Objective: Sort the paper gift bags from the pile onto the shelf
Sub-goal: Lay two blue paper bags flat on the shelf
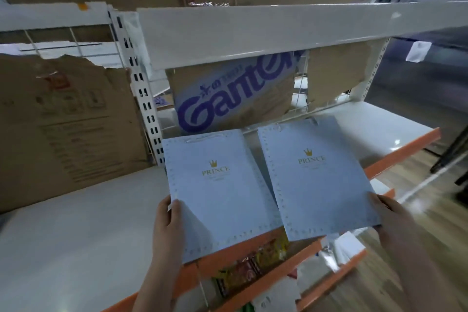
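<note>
Two flat pale blue paper gift bags with a gold crown and the word PRINCE lie side by side on the white shelf (76, 235), their near ends hanging over its orange front edge. My left hand (168, 223) grips the near left edge of the left bag (217, 192), thumb on top. My right hand (391, 218) holds the near right corner of the right bag (316, 177). The pile of bags is out of view.
A cardboard box (63, 129) stands on the shelf at the left. A box with purple lettering (233, 99) leans at the back behind the bags. Another white shelf board (253, 33) hangs just above. Lower orange-edged shelves (253, 276) hold packaged goods.
</note>
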{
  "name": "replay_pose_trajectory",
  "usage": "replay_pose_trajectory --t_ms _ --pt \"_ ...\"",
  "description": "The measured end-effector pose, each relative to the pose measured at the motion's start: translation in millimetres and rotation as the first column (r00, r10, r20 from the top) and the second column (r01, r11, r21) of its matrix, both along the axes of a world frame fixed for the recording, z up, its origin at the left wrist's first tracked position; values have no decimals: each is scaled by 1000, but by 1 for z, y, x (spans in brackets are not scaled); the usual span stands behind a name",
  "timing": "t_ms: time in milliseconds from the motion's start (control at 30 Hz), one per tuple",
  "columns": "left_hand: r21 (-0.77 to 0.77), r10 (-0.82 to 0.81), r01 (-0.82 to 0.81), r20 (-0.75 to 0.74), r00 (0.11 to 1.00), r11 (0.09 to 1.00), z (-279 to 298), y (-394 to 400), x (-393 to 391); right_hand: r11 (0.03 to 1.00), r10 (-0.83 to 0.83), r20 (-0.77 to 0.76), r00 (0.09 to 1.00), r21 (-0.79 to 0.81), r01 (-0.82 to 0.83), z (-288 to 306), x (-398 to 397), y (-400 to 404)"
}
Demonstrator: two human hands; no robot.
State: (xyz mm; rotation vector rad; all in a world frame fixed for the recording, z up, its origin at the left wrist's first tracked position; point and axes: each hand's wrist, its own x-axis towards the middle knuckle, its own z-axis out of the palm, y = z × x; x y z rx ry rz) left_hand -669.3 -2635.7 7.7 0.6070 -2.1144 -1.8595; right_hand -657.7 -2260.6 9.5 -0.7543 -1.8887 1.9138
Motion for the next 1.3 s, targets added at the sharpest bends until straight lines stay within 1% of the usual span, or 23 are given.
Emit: replay_pose_trajectory --t_ms 67,167,267,333,433,533,633,800,933,1000,1067,1200,1300 --pt "-5 36 -36 28 999 999 -5 6 -14 998 -29 12 1000 47 28 0 -26 12" --pt "1 49 -49 72 996 999 -15 8 -26 993 -23 42 999 118 18 -6 -62 27" --pt "-48 50 -45 114 992 998 -19 7 -29 967 39 117 992 245 -67 -8 -91 36" --pt "-127 83 -67 122 989 990 -16 9 -28 943 39 135 990 323 -81 -4 -109 40" --pt "-276 152 -113 126 980 954 -13 15 -29 915 81 125 989 383 -123 -3 -134 41" --pt "-413 213 -128 168 962 902 -12 23 -26 832 180 188 965 495 -252 -3 -149 40" --pt "-546 269 -112 215 939 830 -12 35 -24 772 299 216 930 518 -369 -4 -153 40" --pt "-635 342 -116 247 907 764 -9 46 -17 653 382 271 883 597 -466 -10 -153 42" --pt "-685 390 -128 242 889 717 -4 57 -11 539 391 319 863 681 -496 -12 -152 46" --pt "-716 406 -122 240 882 687 -5 58 -11 456 390 326 861 744 -488 -15 -150 48" --pt "-755 394 -92 230 890 649 -10 55 -11 395 382 301 874 801 -449 -20 -150 51" --pt "-831 377 -38 210 902 555 -15 51 -12 328 383 284 879 848 -417 -25 -150 55" --pt "-861 369 -14 203 907 508 -15 50 -12 313 416 266 869 856 -411 -22 -153 56"
